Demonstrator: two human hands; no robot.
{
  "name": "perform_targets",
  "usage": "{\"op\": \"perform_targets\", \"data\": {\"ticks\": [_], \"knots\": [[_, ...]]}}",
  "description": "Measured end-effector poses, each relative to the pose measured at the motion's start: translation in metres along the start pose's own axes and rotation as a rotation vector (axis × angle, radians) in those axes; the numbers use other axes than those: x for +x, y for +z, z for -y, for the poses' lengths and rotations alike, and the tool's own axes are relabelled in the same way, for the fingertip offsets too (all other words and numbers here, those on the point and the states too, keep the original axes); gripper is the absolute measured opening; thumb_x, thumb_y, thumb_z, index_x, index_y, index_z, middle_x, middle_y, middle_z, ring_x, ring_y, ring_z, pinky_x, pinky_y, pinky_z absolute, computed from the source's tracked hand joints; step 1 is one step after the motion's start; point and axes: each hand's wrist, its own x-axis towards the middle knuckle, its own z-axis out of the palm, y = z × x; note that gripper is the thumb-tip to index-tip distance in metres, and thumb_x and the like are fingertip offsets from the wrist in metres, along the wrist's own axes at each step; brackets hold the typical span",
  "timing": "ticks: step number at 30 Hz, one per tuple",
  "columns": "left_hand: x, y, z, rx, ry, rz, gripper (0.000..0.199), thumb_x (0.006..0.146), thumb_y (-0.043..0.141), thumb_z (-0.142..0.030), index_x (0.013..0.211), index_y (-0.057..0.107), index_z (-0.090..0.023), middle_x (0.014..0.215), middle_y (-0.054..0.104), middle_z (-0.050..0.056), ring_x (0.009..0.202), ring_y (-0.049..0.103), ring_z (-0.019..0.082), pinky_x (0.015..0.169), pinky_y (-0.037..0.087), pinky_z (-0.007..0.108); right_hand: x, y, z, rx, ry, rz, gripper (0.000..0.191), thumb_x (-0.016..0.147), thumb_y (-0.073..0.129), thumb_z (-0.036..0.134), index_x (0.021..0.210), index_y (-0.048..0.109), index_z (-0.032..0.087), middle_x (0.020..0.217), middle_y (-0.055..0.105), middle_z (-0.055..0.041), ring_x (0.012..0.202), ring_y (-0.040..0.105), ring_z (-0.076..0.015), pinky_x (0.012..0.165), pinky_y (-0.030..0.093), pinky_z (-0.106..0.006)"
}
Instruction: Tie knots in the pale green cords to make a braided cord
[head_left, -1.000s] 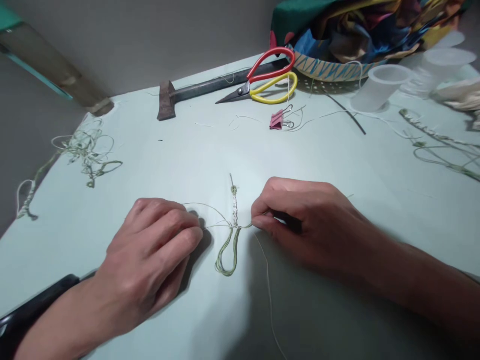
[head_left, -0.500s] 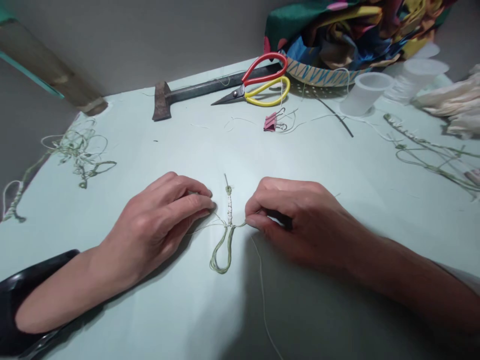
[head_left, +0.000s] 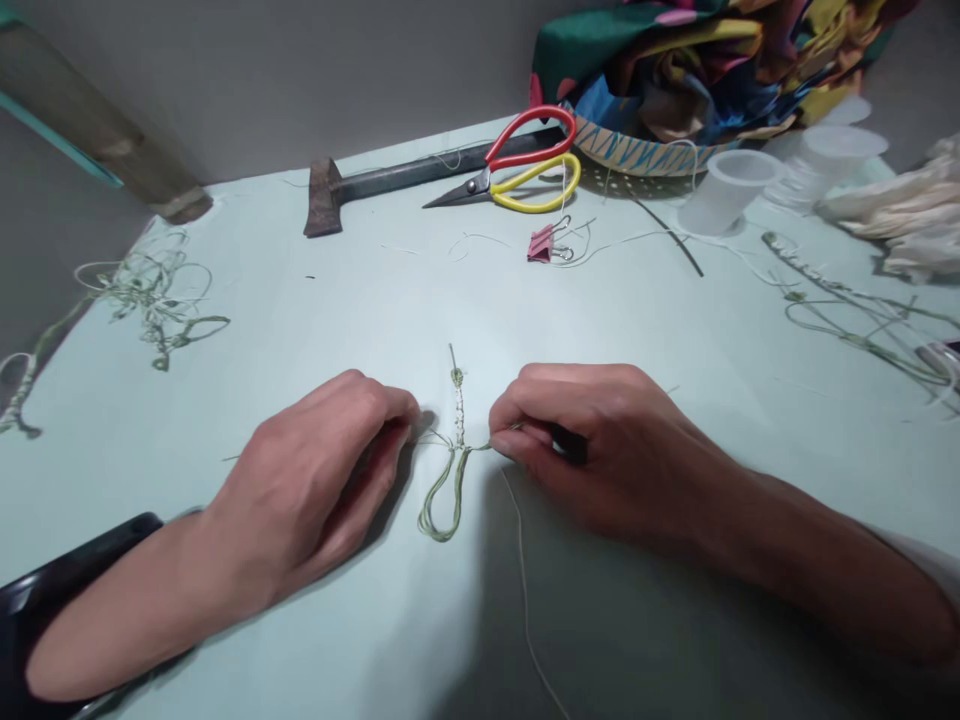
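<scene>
Between my hands lies a small knotted cord piece (head_left: pixel 460 412), with a white and green braided stem and a pin-like tip at the top. From its lower end hangs a loop of green cord (head_left: pixel 429 505). My left hand (head_left: pixel 322 470) pinches thin cords that run out from the left of the knot; its fingertips are just left of the piece. On the other side, my right hand (head_left: pixel 592 440) pinches a green cord leading from the knot's right. A thin white thread (head_left: pixel 524 590) trails below my right hand toward the near edge.
At the back lie a hammer (head_left: pixel 325 198), scissors with red and yellow handles (head_left: pixel 517 170) and a pink binder clip (head_left: pixel 540 243). A basket of cloth (head_left: pixel 637 152) and plastic spools (head_left: pixel 727 190) stand back right. Tangled cords (head_left: pixel 154 290) lie left, more knotted cords (head_left: pixel 847 310) right.
My left hand's fingers have drawn together into a pinch, and the hand has shifted slightly down and left. My right hand stays nearly in place, still holding its cord.
</scene>
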Motion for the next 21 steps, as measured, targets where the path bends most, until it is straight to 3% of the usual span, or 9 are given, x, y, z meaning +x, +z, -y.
{"op": "perform_targets", "data": {"ticks": [4,10,16,21], "knots": [[0.0042,0.0000,-0.0009,-0.017,0.030,0.052,0.023,0.109,0.049,-0.008,0.124,0.061,-0.019,0.091,0.071,0.005,0.073,0.068,0.019,0.064,0.055,0.031,0.0007,0.0004,0.0004,-0.016,0.006,0.003,0.022,0.095,0.058,0.009,0.083,0.074,0.016,0.069,0.064,0.0035,0.062,0.049,-0.0094,0.063,0.037,-0.025],[0.0013,0.0009,-0.0036,-0.039,0.020,0.055,0.021,0.110,0.049,-0.008,0.119,0.062,-0.022,0.092,0.066,0.006,0.069,0.065,0.018,0.059,0.053,0.033,0.0007,-0.0019,0.0002,-0.026,0.012,0.015,0.017,0.098,0.063,0.013,0.088,0.075,0.018,0.067,0.061,0.0051,0.059,0.046,-0.0092,0.063,0.037,-0.025],[0.0015,-0.0002,-0.0028,-0.085,0.040,0.043,0.023,0.108,0.051,-0.006,0.115,0.065,-0.023,0.081,0.063,0.002,0.061,0.061,0.017,0.052,0.046,0.031,-0.0005,-0.0026,0.0024,-0.040,0.063,0.081,0.023,0.103,0.058,0.016,0.086,0.073,0.020,0.081,0.077,-0.0021,0.074,0.063,-0.0146,0.070,0.041,-0.029],[0.0037,-0.0030,-0.0004,-0.152,0.019,0.067,0.022,0.108,0.052,-0.008,0.110,0.068,-0.023,0.078,0.068,0.000,0.058,0.064,0.014,0.050,0.046,0.026,-0.0012,-0.0038,0.0052,-0.056,0.085,0.102,0.024,0.103,0.057,0.016,0.085,0.074,0.018,0.079,0.076,-0.0024,0.072,0.063,-0.0149,0.069,0.039,-0.030]]}}
